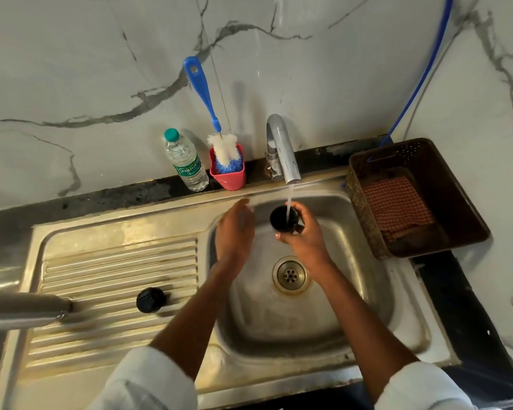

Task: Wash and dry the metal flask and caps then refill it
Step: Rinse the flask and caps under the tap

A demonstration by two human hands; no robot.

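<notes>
My right hand [304, 235] grips a black cup-shaped cap [280, 219] under the running tap [282, 152], mouth up, with water falling into it. My left hand [234, 229] hovers just left of it over the sink basin [353, 291], fingers relaxed and blurred, holding nothing. A second black cap [150, 299] stands on the ribbed drainboard [116, 279]. The metal flask [24, 309] lies on its side at the left edge, its mouth toward the drainboard.
A plastic water bottle [187, 161] and a pink holder [228, 173] with a blue-handled bottle brush [202, 93] stand behind the sink. A brown basket [456, 202] holding a checked cloth [397, 208] sits at the right. The drain [290, 275] lies in the basin's middle.
</notes>
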